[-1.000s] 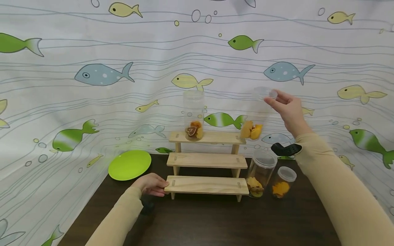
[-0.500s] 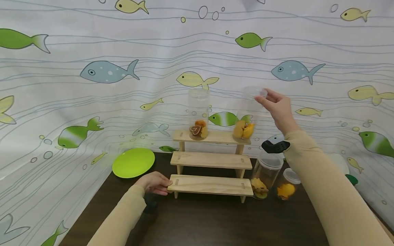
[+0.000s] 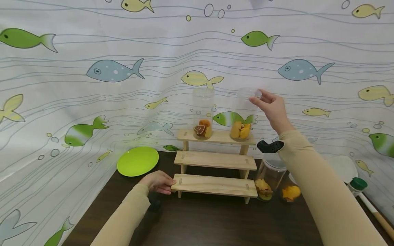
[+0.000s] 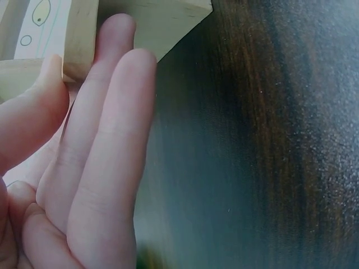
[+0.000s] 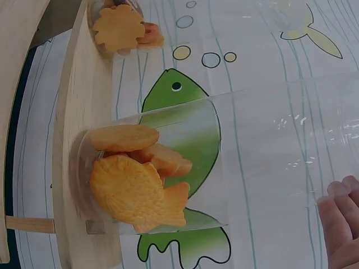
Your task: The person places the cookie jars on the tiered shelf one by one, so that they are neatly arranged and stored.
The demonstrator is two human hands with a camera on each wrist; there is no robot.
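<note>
Pinching the top of the tall clear jar [image 3: 243, 114]: right hand [image 3: 272, 107], thumb and fingers narrow on its upper end. Head view, clock centred on the wooden rack [image 3: 213, 185]: jar at 1 o'clock, base at the top plank, leaning slightly toward 1; can't tell if the base sits fully. Right wrist view: fish-shaped biscuit [image 5: 132, 190] and other pieces in its bottom. Left hand [image 3: 158, 181] at 9 o'clock, thumb and fingers gripping the bottom plank's end; left wrist view has two fingers stretched out straight below it.

Second jar [image 3: 203, 111] upright on the top plank, 9 o'clock from the held one. Green plate [image 3: 137, 161] at 10 o'clock from left hand. Large lidded jar [image 3: 272, 176] at 3 o'clock beside the rack; small jar [image 3: 290, 193] next to it, partly behind the right sleeve [image 3: 320, 181].
</note>
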